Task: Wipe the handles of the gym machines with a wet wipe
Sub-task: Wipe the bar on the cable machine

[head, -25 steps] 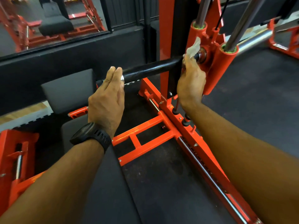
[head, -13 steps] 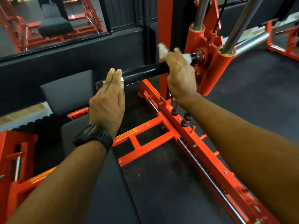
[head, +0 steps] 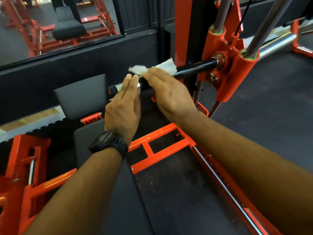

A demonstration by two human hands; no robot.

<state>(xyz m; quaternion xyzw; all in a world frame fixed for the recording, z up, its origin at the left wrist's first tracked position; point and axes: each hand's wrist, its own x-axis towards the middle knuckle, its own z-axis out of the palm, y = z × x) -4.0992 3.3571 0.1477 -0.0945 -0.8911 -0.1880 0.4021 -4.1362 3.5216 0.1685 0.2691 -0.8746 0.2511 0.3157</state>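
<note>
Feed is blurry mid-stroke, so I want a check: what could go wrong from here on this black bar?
1. The wet wipe sticks out loosely on both sides of the right grip; it could slip off the black bar.
2. The left grip sits at the bar's end, close beside the right; the two may bump, and the spot under its fingers may go unwiped.

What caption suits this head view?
Right hand presses a wet wipe on the black bar; left hand touches it, fingers straight.

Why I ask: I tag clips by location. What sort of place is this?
Likely a gym: an orange weight machine with a black bar on chrome guide rods, a padded seat, a mirror showing more machines.
</note>
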